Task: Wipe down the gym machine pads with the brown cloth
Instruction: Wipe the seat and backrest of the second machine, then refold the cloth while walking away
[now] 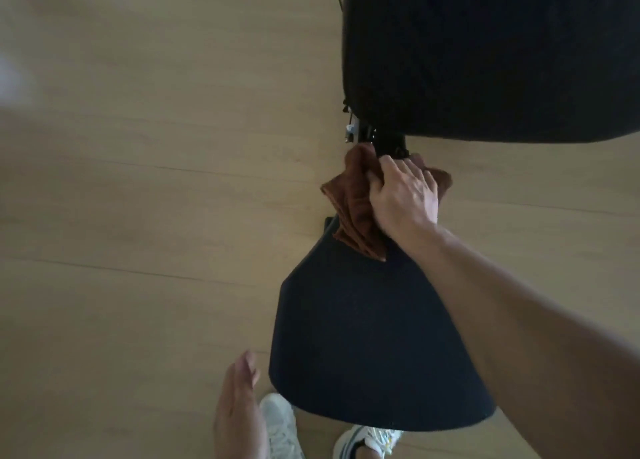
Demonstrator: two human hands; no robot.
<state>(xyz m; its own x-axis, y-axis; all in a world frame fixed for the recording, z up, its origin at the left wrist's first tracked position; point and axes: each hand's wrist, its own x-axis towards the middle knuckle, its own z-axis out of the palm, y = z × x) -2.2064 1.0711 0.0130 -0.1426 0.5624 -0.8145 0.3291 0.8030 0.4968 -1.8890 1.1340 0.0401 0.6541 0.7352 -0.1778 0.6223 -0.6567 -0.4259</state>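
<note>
Your right hand (403,195) grips the bunched brown cloth (353,209), fingers curled tight on it, pressing it at the narrow top of the seat pad (367,347). Just beyond your knuckles sits the black bracket (384,143) and the larger back pad (485,53). Your left hand (239,410) hangs flat and empty, fingers together, beside the seat pad, above your white shoes (280,427) on the wooden floor (138,199).
</note>
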